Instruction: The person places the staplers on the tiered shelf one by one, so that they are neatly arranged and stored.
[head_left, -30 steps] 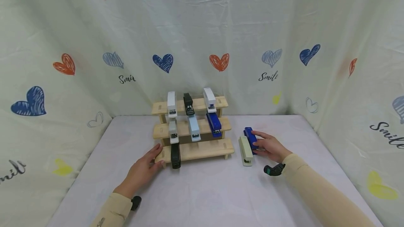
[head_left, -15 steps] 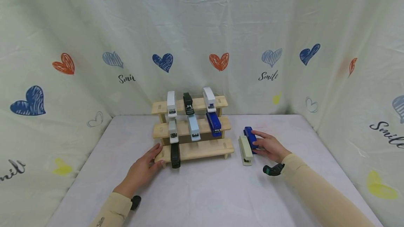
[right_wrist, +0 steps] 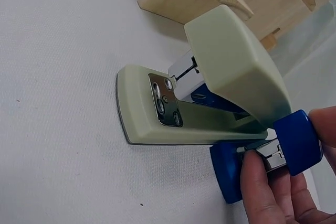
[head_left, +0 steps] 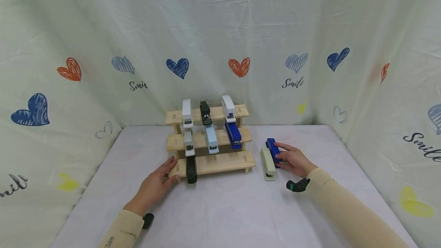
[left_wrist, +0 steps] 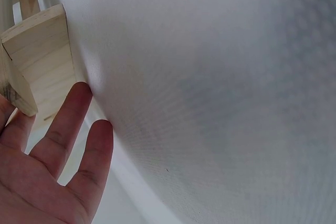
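In the head view my left hand (head_left: 155, 186) rests at the left end of a three-tier wooden rack (head_left: 225, 163), touching its lowest shelf; the left wrist view has its fingers (left_wrist: 68, 114) mostly straight beside the wood. My right hand (head_left: 294, 160) grips a blue stapler (head_left: 273, 149) on the table, right of the rack. One finger sits between that stapler's top and base (right_wrist: 226, 174) in the right wrist view. A pale green stapler (head_left: 267, 165) stands against it on the left. On the lowest shelf, a black stapler (head_left: 191, 169) sits near my left hand.
The middle shelf bears a grey stapler (head_left: 189, 142), a light blue stapler (head_left: 211, 139) and another blue stapler (head_left: 233, 135). Above them are a white stapler (head_left: 187, 113), a black stapler (head_left: 205, 113) and a second white stapler (head_left: 228, 108). A patterned curtain (head_left: 213, 30) surrounds the white-covered table (head_left: 213, 213).
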Demonstrator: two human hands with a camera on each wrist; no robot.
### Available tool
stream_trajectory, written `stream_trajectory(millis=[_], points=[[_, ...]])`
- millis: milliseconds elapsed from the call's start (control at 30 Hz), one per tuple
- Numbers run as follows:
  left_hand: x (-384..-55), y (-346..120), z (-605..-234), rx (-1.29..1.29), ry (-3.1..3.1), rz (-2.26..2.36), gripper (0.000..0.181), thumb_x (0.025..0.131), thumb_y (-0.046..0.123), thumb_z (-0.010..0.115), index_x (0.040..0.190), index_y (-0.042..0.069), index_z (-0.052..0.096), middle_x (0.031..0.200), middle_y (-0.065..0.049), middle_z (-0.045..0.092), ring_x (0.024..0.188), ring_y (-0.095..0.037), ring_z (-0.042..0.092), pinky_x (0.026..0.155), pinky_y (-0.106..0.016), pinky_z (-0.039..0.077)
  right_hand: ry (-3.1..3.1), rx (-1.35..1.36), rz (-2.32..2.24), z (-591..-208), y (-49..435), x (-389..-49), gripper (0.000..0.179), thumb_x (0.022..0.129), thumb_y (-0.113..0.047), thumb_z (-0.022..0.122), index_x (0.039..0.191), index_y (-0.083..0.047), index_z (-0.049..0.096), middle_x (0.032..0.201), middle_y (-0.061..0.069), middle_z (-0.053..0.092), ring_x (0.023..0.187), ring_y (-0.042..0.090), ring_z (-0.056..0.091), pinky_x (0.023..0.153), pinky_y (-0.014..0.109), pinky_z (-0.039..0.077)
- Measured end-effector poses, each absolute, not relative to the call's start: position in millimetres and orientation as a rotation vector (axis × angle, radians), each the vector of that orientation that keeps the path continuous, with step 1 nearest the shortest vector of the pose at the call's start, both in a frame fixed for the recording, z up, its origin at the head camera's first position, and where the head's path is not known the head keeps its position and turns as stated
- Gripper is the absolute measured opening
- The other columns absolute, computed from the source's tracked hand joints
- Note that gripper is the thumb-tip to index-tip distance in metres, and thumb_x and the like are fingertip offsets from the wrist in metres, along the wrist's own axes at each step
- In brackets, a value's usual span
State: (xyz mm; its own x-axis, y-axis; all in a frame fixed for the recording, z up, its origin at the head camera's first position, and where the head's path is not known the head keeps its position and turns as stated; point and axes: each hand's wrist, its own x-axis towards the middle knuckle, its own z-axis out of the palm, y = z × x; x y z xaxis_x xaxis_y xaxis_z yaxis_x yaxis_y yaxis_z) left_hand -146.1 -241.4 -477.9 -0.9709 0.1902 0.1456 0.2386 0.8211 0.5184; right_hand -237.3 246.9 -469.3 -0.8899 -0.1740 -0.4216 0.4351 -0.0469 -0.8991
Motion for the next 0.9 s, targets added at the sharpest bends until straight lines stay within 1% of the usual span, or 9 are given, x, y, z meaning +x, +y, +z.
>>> stream_trajectory(millis=[200, 433, 900], points=[[-146.4, -241.4, -478.1, -0.337, -2.922, -0.843, 0.065, 0.097, 0.031, 0.068, 0.153, 0.010, 0.041, 0.158, -0.008, 0.036, 0.115, -0.032, 0.063, 0.094, -0.055, 0.048, 1.822, 0.280, -1.995, -468.2, 246.2, -236.2, 0.065, 0.099, 0.004, 0.048, 0.159, -0.013, 0.029, 0.163, 0.025, 0.003, 0.145, 0.041, 0.022, 0.109, 0.052, 0.035], [-145.1, -241.2, -475.9, -0.333, -2.923, -0.844, 0.066, 0.097, 0.033, 0.067, 0.153, 0.010, 0.041, 0.158, -0.009, 0.036, 0.119, -0.033, 0.060, 0.096, -0.056, 0.046, 1.824, 0.295, -1.991, -467.1, 245.2, -235.1, 0.065, 0.099, 0.003, 0.048, 0.159, -0.014, 0.029, 0.163, 0.024, 0.002, 0.145, 0.041, 0.022, 0.109, 0.052, 0.035], [-145.8, -240.6, -477.4, -0.332, -2.917, -0.834, 0.066, 0.096, 0.031, 0.069, 0.152, 0.009, 0.042, 0.157, -0.009, 0.037, 0.118, -0.034, 0.060, 0.095, -0.055, 0.047, 1.813, 0.307, -2.007, -465.7, 244.0, -234.0, 0.065, 0.099, 0.003, 0.048, 0.159, -0.014, 0.029, 0.164, 0.023, 0.001, 0.144, 0.040, 0.022, 0.109, 0.052, 0.035]])
